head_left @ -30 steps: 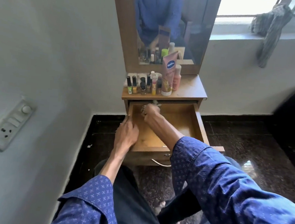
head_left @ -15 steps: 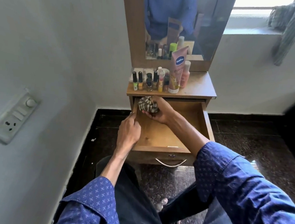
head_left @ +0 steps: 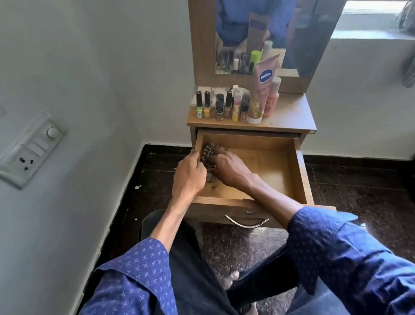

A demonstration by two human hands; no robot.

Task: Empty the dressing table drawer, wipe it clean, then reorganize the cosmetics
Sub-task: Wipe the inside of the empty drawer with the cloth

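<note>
Drawer (head_left: 263, 167), emptied, gets wiped: cloth (head_left: 208, 153) has dropped from the rim to its floor at nine o'clock, right hand (head_left: 228, 168) pressing it, fingers curled over; left hand (head_left: 190, 173) grips the side wall; cosmetics (head_left: 231, 104) wait at twelve o'clock.

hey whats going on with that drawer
A person in a blue patterned shirt is wiping the open wooden drawer. The right hand presses a striped cloth into its left corner, while the left hand grips the left wall. The cosmetics, nail polish bottles and a pink lotion tube, stand on the tabletop.
</note>
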